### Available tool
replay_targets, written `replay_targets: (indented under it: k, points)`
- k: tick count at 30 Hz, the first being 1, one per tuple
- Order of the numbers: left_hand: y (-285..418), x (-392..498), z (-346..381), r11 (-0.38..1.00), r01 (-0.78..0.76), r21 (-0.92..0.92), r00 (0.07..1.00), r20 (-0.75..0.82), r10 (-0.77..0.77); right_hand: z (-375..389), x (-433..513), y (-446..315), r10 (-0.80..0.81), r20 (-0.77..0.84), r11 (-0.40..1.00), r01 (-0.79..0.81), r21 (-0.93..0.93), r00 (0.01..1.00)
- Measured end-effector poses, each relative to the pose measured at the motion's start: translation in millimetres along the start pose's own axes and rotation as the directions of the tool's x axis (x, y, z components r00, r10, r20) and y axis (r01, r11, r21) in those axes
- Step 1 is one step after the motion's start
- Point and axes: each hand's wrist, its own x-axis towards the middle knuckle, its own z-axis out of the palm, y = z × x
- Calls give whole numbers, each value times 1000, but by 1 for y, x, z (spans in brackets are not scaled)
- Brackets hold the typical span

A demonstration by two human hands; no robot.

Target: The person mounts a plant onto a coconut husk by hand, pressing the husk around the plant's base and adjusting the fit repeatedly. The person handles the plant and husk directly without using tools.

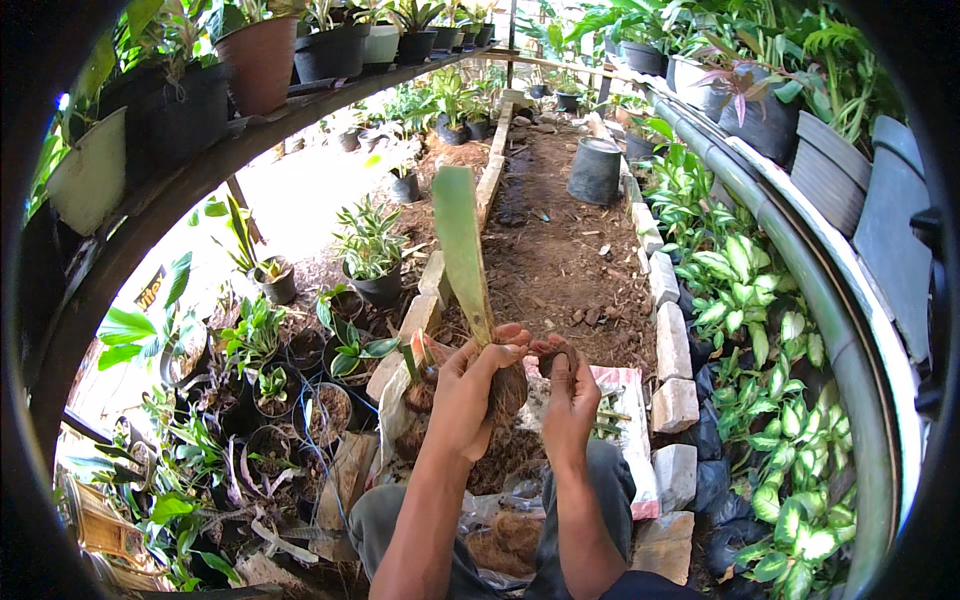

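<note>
My left hand (466, 386) grips the base of a broad green leaf cutting (460, 240), which stands nearly upright and looks like a snake plant leaf. Below the fingers hangs a ball of brown fibre (510, 394) around the leaf's foot. Just to the right, my right hand (568, 409) pinches a small dark brown clump (556, 361), apparently fibre or soil. Close to my left wrist sits another fibre-wrapped plant ball (420, 395). Loose brown fibre (506, 457) lies beneath my hands, and more fibre (510, 538) rests on clear plastic between my legs.
A white and pink sack (641, 450) is spread on the ground, with cut green pieces (609, 416) on it. Pale blocks (673, 341) edge the soil path (562, 255), where a black bucket (595, 171) stands upside down. Potted plants (373, 262) crowd the left; a bamboo rail (810, 300) curves along the right.
</note>
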Motion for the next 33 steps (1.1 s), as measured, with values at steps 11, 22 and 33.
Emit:
replay_targets:
  k: [11,22,33]
  points:
    - [-10,-2,11,995,18,94,999,45,-22,-5,2,-5,-124,237,992,120,34,963]
    - [-10,-5,19,978,-108,181,975,-175,140,8,-16,-8,-297,261,954,296,44,919]
    - [-17,-12,25,942,-175,287,975,-83,206,10,-22,-12,-419,200,894,441,-78,886]
